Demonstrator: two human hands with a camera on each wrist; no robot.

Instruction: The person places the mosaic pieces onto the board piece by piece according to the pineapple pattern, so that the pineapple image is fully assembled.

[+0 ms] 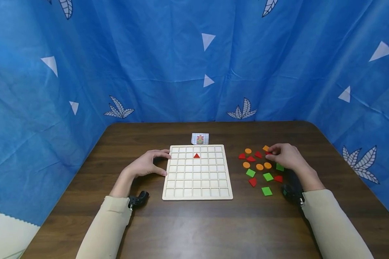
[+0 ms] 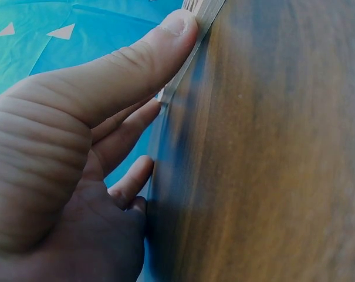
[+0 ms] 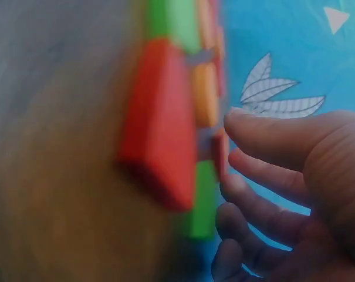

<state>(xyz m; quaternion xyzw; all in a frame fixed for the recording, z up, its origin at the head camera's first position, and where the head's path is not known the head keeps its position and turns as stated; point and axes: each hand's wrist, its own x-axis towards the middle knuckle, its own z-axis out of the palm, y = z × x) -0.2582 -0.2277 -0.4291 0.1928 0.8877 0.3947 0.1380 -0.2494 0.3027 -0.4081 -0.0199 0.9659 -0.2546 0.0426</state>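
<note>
Blue cloth [image 1: 171, 64] backs the wooden table [image 1: 194, 230]. Head view: the left hand [image 1: 148, 163], unclenched, touches the board [image 1: 197, 184]; right of it, the right hand [image 1: 287, 157] is at a red piece [image 1: 268, 153], probably best pinched by opposite sides; the board's red triangle [image 1: 196, 156] points away from the person. Left wrist: that hand meets the board's edge. Right wrist: grasp unclear, the piece's direction and long axis hidden.
</note>
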